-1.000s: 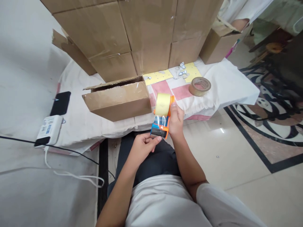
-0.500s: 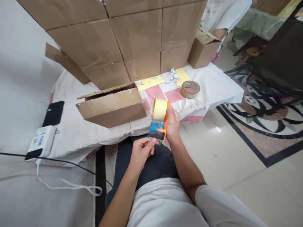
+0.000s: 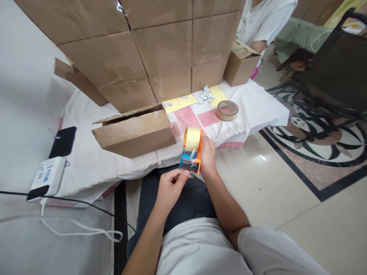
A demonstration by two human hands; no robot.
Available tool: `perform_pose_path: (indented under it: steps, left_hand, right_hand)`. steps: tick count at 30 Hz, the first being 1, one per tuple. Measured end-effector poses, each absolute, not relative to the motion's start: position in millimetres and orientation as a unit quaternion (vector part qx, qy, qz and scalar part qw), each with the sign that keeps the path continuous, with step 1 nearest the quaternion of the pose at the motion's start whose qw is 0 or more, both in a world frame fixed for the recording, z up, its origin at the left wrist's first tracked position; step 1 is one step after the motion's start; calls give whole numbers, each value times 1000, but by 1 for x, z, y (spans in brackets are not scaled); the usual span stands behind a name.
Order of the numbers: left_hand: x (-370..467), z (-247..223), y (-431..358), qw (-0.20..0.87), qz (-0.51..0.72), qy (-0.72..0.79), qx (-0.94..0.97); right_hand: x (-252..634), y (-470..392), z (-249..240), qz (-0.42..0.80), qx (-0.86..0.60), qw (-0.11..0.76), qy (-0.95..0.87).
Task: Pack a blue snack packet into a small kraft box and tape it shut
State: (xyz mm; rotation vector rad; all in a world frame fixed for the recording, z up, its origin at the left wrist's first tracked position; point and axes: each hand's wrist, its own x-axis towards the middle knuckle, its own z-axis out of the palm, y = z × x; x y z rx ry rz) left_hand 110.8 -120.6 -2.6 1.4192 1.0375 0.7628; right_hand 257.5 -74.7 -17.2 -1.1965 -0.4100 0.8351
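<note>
My right hand [image 3: 208, 154] is wrapped round the orange side of a tape dispenser [image 3: 198, 160], which carries a pale yellow roll of tape [image 3: 192, 139] and has a blue part on its left. The thumb and forefinger of my left hand [image 3: 172, 188] pinch the clear tape end [image 3: 190, 175] at the dispenser's lower edge. Just beyond, to the left, a cardboard box [image 3: 137, 139] lies on the cloth with a gap along its top flaps. A loose roll of brown tape [image 3: 227, 110] rests on the cloth to the right.
Stacked cartons [image 3: 163, 49] rise behind the cloth-covered surface [image 3: 258, 103]. A person [image 3: 265, 23] in a white top stands at the far right by a small open box [image 3: 241, 67]. A black phone-like slab [image 3: 63, 142], a white device [image 3: 48, 176] and cables lie at the left.
The tape now stretches clear and shiny over the dispenser's front. Both hands stay in nearly the same place, while the view has shifted slightly.
</note>
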Motion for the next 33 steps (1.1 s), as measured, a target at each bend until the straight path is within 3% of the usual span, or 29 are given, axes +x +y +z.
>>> perform_pose_path:
  steps: [21,33]
  left_hand:
    - [112,-5,-120,614,333,447,559]
    - [107,6,-127,524,355,431,643]
  right_hand:
    - [256,-79,-7,331,-547,749,-173]
    - [255,-80,6,347,-535,755,-154]
